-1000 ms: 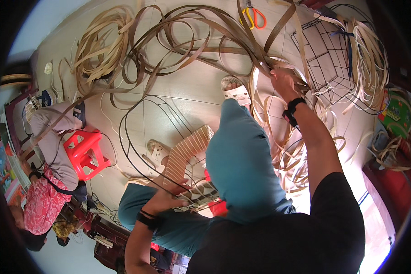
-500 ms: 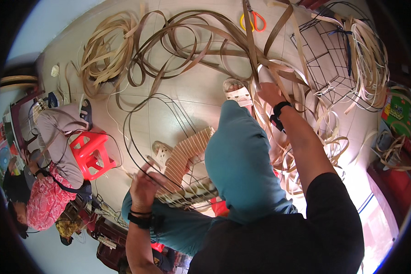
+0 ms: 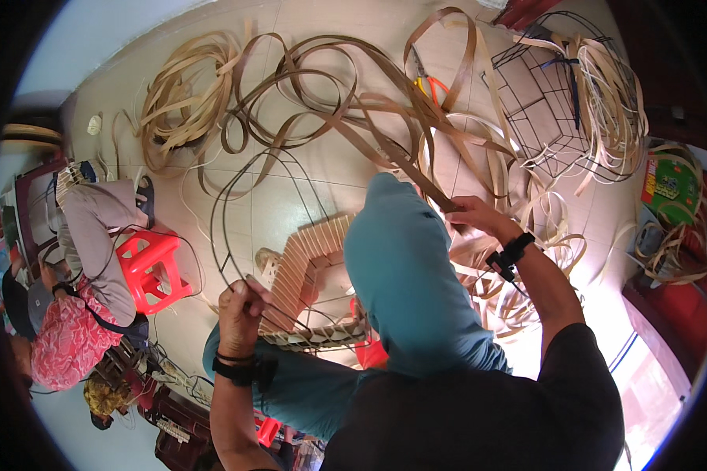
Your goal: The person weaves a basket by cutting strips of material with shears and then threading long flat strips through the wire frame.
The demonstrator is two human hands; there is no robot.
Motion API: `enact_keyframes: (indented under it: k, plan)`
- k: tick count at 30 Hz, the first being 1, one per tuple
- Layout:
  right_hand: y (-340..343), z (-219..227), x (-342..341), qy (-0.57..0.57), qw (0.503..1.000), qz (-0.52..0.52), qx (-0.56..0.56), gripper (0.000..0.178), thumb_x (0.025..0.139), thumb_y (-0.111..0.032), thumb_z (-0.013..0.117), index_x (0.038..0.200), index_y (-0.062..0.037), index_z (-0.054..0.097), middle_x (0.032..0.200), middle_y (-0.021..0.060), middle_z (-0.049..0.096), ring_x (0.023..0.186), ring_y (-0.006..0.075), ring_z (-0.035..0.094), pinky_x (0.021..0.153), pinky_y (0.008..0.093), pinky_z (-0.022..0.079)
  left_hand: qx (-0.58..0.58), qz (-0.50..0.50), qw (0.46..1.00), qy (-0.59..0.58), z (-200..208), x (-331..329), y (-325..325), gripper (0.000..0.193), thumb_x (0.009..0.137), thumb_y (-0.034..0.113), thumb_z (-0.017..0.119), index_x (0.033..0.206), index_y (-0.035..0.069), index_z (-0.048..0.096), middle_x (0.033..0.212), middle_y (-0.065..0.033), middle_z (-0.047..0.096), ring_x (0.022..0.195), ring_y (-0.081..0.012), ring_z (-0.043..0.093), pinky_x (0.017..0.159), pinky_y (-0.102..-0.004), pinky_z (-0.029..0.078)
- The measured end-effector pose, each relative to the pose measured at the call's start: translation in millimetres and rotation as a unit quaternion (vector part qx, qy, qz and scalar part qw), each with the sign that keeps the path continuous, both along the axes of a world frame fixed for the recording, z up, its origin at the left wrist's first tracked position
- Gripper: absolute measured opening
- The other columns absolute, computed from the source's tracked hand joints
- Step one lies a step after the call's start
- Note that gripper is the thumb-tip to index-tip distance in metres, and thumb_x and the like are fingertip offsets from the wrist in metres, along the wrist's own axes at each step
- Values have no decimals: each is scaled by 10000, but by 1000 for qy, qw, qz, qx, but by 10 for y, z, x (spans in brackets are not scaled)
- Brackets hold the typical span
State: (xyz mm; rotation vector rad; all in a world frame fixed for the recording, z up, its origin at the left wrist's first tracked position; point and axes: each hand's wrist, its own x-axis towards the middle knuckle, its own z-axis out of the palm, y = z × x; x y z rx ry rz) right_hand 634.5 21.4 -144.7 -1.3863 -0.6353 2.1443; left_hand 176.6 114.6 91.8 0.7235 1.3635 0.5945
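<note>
A brown flat weaving strip [image 3: 407,165] runs from the loops on the floor to my right hand [image 3: 479,216], which pinches its end beside my right knee. My left hand [image 3: 242,310] is closed at the near left rim of a black wire frame [image 3: 221,196]. The frame leans by my left leg, partly wrapped with tan strips in a woven band [image 3: 318,247]. Its near edge [image 3: 314,337] is also bound with strip. My knee hides part of the frame's right side.
Brown strip loops [image 3: 306,78] spread across the tiled floor, beside a tan coil [image 3: 184,94]. Scissors [image 3: 430,85] lie behind them. Another wire frame [image 3: 538,110] with hanging strips stands far right. A red stool [image 3: 153,271] and a seated person [image 3: 78,337] are at left.
My right hand has come nearer to my body, drawing the brown strip across the floor loops toward my knee. My left hand has closed its fingers at the frame's rim.
</note>
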Motion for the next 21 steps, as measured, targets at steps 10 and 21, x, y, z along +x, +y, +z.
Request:
enact_keyframes:
  k: [10,21]
  plan:
    - [882,2563,640,-178,867,-245,395,240,924,-189,606,1074,-7,652,838,4,653,692,73,562,621,217,473,159,-62,979,-108,234,65,-492,516,888,490,578,960,-20,592,1003,-179,642,866,-181,569,835,-319,447]
    - [260,4274,373,-77,748,-297,588,210,974,-114,511,1137,1,577,854,65,646,627,100,594,585,228,526,-60,-43,978,-197,212,226,-955,399,935,401,507,1091,41,576,1023,-102,623,1040,-245,581,938,-357,425]
